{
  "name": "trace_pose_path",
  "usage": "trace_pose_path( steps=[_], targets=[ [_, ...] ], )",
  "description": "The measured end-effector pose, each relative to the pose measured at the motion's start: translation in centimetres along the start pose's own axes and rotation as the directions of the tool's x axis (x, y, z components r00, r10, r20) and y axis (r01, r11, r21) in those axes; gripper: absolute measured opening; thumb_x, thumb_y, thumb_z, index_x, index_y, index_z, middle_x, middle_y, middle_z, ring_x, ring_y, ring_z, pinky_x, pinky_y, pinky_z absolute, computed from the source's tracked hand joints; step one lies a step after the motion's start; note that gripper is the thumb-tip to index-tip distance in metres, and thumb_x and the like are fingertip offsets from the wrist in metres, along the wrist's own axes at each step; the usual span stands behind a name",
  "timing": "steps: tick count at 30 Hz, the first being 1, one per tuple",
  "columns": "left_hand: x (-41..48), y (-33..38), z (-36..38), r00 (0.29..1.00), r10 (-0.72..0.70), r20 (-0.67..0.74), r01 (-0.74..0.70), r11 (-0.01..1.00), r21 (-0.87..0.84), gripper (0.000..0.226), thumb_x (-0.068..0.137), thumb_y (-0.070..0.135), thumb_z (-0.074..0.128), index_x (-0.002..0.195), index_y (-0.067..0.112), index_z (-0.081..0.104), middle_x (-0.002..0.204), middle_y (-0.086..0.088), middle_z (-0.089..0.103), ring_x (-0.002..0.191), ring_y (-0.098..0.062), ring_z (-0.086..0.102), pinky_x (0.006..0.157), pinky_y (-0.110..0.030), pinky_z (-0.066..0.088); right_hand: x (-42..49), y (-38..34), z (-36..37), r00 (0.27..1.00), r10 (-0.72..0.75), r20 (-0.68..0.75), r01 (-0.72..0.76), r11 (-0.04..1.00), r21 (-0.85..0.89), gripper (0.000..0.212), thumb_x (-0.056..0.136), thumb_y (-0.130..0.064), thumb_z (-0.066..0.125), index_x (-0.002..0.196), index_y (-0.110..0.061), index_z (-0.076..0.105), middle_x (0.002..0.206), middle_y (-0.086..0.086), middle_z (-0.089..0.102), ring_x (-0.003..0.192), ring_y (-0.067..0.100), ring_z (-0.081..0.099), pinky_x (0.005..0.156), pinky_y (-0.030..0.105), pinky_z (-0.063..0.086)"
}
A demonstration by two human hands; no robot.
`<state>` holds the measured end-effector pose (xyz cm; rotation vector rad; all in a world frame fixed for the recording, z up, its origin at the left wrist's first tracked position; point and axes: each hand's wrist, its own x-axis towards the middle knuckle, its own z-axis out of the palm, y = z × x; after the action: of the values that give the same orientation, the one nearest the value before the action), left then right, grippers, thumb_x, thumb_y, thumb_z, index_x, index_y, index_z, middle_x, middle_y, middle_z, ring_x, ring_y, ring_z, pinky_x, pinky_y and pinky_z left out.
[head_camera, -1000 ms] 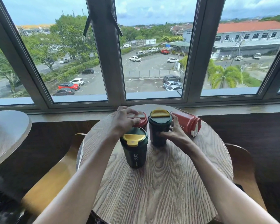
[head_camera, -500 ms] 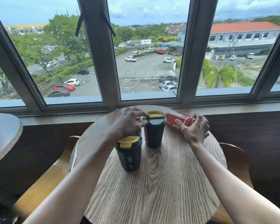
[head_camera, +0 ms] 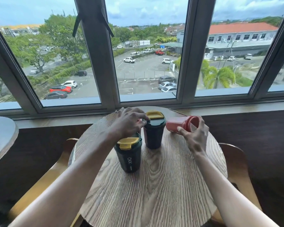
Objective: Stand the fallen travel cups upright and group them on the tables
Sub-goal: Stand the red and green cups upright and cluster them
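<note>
Both forearms reach in from the near edge over the round wooden table (head_camera: 154, 185) by the window (head_camera: 146, 63). The right hand (head_camera: 195, 135) is at the far right of the tabletop, wrist bent, fingers curled over the lid end of the red travel cup (head_camera: 180, 125), thumb pressing the cup's near side. That grip is closed on the cup, which is tilted, lid end to the right, base pointing left toward the far green cup (head_camera: 154, 130); whether its underside touches the wood I cannot tell.

The left hand (head_camera: 129, 123) arches over the far left of the group, knuckles up, fingertips resting at the left rim of the far green cup's lid. A sliver of another red cup (head_camera: 144, 133) shows beneath that hand, mostly hidden, so what the fingers hold I cannot tell.

Two green cups with yellow lids stand upright: the far one mid-table, the near green cup (head_camera: 129, 154) just left and nearer, close beside it. Wooden chairs (head_camera: 236, 161) flank the table.
</note>
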<state>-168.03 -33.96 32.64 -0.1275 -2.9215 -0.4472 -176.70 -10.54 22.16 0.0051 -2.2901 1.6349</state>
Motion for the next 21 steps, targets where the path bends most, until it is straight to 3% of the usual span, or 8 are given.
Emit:
trace_pose_path(
  steps=[4,6,8,11,15,18,21],
  targets=[
    [-1.1,0.6,-0.4,0.995,-0.015,-0.103,0.01,0.998,-0.055,0.019,0.092,0.035,0.06,0.106,0.032,0.072,0.121,0.01,0.057,0.12,-0.014,0.045,0.105,-0.043,0.028,-2.3,-0.9,-1.1,0.991,-0.132,-0.019,0.131,0.991,-0.025,0.09,0.067,-0.024,0.088,0.14,-0.02,0.036,0.136,0.016,0.041,0.126,0.034,0.046,0.103,0.042,0.041],
    [-2.7,1.1,-1.0,0.983,-0.019,-0.181,0.005,0.997,-0.076,0.014,0.089,0.032,0.064,0.098,0.024,0.073,0.102,0.006,0.06,0.103,-0.013,0.053,0.092,-0.033,0.038,-3.7,-1.5,-1.4,0.982,-0.187,0.002,0.187,0.982,-0.035,0.085,0.066,-0.027,0.088,0.135,-0.022,0.039,0.131,0.007,0.041,0.124,0.035,0.049,0.105,0.048,0.044],
    [-4.7,1.9,-1.7,0.976,-0.041,-0.214,0.013,0.992,-0.129,0.012,0.086,0.029,0.069,0.091,0.019,0.073,0.09,0.007,0.058,0.09,-0.013,0.056,0.077,-0.019,0.037,-5.2,-2.1,-1.7,0.971,-0.237,0.022,0.237,0.971,-0.038,0.081,0.065,-0.029,0.088,0.13,-0.025,0.041,0.127,0.0,0.04,0.121,0.033,0.051,0.1,0.053,0.048],
    [-8.2,2.3,-1.1,0.949,-0.121,-0.291,0.07,0.981,-0.179,0.02,0.082,0.035,0.075,0.096,0.022,0.071,0.102,0.012,0.057,0.098,-0.009,0.052,0.076,-0.017,0.029,-7.5,-2.9,-2.1,0.951,-0.302,0.065,0.305,0.951,-0.05,0.072,0.065,-0.026,0.089,0.126,-0.023,0.05,0.137,0.003,0.038,0.124,0.026,0.05,0.101,0.045,0.05],
    [-12.3,1.9,3.3,0.809,-0.347,-0.475,0.099,0.876,-0.472,0.065,0.069,0.039,0.084,0.124,0.024,0.052,0.12,0.007,0.046,0.116,-0.016,0.049,0.085,-0.019,0.04,-9.8,-3.9,-2.3,0.931,-0.333,0.151,0.346,0.935,-0.075,0.064,0.066,-0.028,0.089,0.122,-0.023,0.059,0.143,0.003,0.034,0.129,0.018,0.044,0.103,0.022,0.041],
    [-13.4,1.5,7.4,0.753,-0.492,-0.436,0.126,0.759,-0.639,0.1,0.063,0.051,0.084,0.142,0.025,0.03,0.134,0.006,0.039,0.126,-0.017,0.045,0.096,-0.033,0.045,-10.7,-4.7,-2.1,0.916,-0.351,0.195,0.368,0.928,-0.057,0.071,0.064,-0.027,0.09,0.125,-0.021,0.055,0.138,0.004,0.037,0.125,0.014,0.044,0.101,0.022,0.044],
    [-13.5,1.0,9.8,0.781,-0.543,-0.309,0.142,0.635,-0.759,0.1,0.058,0.053,0.08,0.141,0.03,0.03,0.134,0.006,0.045,0.12,-0.011,0.053,0.09,-0.016,0.048,-11.2,-5.4,-1.5,0.903,-0.354,0.244,0.368,0.93,-0.014,0.081,0.063,-0.028,0.091,0.132,-0.021,0.048,0.135,0.007,0.039,0.125,0.019,0.046,0.096,0.027,0.047]
  ],
)
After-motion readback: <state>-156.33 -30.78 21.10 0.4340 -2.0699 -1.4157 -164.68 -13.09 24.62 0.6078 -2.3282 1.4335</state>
